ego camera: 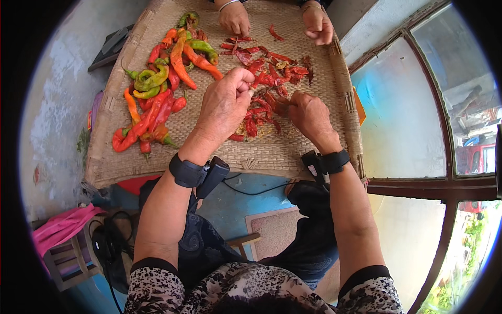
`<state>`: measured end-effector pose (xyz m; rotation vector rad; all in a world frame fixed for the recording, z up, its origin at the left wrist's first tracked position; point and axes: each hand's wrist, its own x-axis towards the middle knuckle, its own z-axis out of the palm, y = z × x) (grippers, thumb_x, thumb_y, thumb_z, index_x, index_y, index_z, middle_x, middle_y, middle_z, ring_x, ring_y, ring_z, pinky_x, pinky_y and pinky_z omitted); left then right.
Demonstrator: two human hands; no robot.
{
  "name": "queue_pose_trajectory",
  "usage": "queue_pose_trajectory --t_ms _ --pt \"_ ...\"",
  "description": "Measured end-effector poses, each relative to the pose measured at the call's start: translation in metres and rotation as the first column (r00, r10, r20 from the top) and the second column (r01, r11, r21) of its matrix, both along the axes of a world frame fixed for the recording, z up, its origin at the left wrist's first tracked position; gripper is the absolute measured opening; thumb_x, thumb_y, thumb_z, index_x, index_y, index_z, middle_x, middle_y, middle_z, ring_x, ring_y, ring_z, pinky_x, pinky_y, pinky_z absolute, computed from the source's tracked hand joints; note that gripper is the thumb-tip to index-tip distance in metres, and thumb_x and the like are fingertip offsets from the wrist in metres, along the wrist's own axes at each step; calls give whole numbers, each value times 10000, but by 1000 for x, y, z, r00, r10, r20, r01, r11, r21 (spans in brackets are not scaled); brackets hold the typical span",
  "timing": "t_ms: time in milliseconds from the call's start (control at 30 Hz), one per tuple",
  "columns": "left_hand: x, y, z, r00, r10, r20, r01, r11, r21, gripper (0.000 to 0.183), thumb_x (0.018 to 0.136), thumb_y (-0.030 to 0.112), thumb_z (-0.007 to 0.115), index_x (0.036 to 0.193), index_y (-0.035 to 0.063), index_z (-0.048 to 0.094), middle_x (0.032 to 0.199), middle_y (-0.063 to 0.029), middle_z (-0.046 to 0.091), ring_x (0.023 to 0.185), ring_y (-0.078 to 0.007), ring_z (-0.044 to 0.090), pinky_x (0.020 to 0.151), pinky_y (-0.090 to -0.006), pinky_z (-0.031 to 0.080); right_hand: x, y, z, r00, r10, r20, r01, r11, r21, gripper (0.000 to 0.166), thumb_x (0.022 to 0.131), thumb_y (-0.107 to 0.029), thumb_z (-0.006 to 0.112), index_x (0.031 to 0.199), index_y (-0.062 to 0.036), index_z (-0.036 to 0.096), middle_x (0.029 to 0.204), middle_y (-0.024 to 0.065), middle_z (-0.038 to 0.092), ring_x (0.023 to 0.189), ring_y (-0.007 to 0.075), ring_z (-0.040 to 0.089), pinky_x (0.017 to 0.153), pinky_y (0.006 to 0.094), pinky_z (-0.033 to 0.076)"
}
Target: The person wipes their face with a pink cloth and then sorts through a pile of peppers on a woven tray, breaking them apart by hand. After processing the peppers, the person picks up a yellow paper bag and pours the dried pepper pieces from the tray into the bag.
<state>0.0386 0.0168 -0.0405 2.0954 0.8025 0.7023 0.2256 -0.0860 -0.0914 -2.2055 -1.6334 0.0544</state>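
A woven tray [251, 159] lies in front of me, with dried red chili pieces [274, 76] and seeds in its middle. My left hand [229, 98] is over these pieces, its thumb and forefinger pinched on a small red chili piece [257, 80]. To its right, my right hand [311, 114] has its fingers closed on a dark reddish-brown dried chili [279, 106]. Fresh red, orange and green peppers [151, 114] are heaped on the tray's left side, left of my left hand.
Another person's two hands [234, 19] reach over the tray's far edge near the dried chilies. A window frame [447, 184] stands to the right, a plastered wall [55, 117] to the left. A cable [255, 193] hangs below the tray, and pink cloth [66, 227] lies at lower left.
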Motion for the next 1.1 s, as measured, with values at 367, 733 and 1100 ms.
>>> queue_pose_trajectory --t_ms 367,733,1100 --pt "10 -4 -3 1000 3 30 -2 999 -35 207 852 46 597 1055 15 575 867 -63 623 779 -134 591 717 -273 500 85 -50 36 913 -384 -140 403 788 465 136 834 -125 625 908 -12 632 674 148 638 586 288 623 570 376 487" --pt "9 -1 1 997 38 63 -36 999 -38 207 847 49 601 1048 10 569 867 -61 620 772 -124 587 715 -262 496 -9 -6 17 995 12 -103 -11 1000 18 214 803 -193 640 951 -42 606 941 177 623 924 361 601 775 443 503" --pt "-7 6 10 987 62 145 -56 998 -42 196 850 51 609 1038 10 571 870 -63 611 771 -128 583 699 -262 500 -23 17 4 995 57 -83 -51 996 71 168 783 -145 660 897 -27 622 794 191 635 723 363 624 633 428 499"
